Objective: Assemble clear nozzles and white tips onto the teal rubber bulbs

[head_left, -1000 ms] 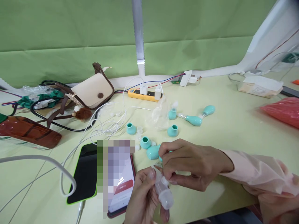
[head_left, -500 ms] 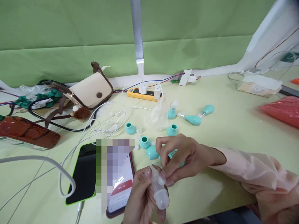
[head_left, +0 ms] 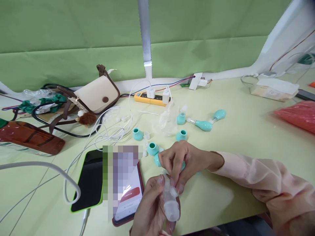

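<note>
Along the surface point(head_left: 246, 141), from the left, lie a reddish-brown bottle point(head_left: 29, 136), a cream bag point(head_left: 97, 95), a green-edged phone point(head_left: 88, 180) and a red-edged phone point(head_left: 129, 206). Near the front edge, the left hand point(head_left: 150, 200) grips a translucent plastic tube point(head_left: 171, 209), whose small side stub point(head_left: 173, 191) the right hand point(head_left: 185, 160) pinches between its fingertips. Farther right lie teal bulbs point(head_left: 203, 125), then a red plastic bag point(head_left: 296, 114).

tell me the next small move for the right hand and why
Perhaps gently press the small whitish nub with the right hand: its fingertips are right at that nub, on the side of the translucent tube, which the left hand holds.
</note>
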{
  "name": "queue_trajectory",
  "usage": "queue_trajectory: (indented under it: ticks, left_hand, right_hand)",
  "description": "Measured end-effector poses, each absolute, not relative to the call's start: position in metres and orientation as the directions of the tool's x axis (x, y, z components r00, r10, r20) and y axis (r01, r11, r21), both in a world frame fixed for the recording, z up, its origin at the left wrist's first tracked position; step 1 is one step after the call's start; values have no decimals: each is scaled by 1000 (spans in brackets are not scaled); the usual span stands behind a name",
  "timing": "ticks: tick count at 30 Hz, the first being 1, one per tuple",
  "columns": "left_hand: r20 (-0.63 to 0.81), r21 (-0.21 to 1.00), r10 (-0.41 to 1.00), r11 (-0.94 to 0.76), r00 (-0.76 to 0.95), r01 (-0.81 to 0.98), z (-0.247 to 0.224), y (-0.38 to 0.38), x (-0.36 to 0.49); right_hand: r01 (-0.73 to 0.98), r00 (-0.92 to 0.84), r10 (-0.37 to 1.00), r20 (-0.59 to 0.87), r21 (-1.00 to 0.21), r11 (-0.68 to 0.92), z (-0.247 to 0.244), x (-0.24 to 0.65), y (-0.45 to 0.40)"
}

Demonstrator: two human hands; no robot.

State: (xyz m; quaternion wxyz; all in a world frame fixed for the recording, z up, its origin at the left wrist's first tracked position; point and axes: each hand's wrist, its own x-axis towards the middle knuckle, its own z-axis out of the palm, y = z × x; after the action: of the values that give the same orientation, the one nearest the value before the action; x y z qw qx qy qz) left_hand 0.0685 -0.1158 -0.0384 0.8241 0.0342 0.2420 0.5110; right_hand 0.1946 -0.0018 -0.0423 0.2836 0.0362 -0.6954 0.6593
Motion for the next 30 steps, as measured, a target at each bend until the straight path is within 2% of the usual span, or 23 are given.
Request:
queue_trajectory:
  ticks: [5, 9, 12, 15, 18, 23, 28, 30]
  left_hand:
    - [-339, 281, 865, 469, 371, -837, -38, -115, 68]
    - [-319, 278, 864, 479, 390, -833, -38, -115, 66]
    - [-303, 282, 863, 486, 404, -827, -36, -114, 65]
    - [-298, 286, 863, 488, 407, -825, -35, -113, 65]
    - [-299, 292, 866, 482, 400, -826, -34, -114, 66]
    - [-327, 300, 873, 460, 363, -836, -38, -115, 68]
    - [-343, 321, 879, 441, 331, -838, -43, -116, 72]
    - [-340, 331, 876, 453, 343, -828, -43, -116, 72]
  right_hand:
    - [-406, -783, 303, 543, -816, 411, -27, 193, -6]
    - [-357, -722, 241, 648, -648, 672, -13, 194, -12]
    - [-325, -686, 195, 701, -536, 779, -6, 195, -14]
    - [-342, -645, 183, 742, -495, 799, -4, 196, -14]
    - [-375, -651, 172, 739, -511, 774, -3, 196, -13]
    - [-357, -719, 146, 680, -541, 761, 1, 200, -10]
    - [-368, -796, 113, 595, -623, 690, 2, 206, -5]
    - [-358, -800, 110, 590, -615, 703, 2, 207, -5]
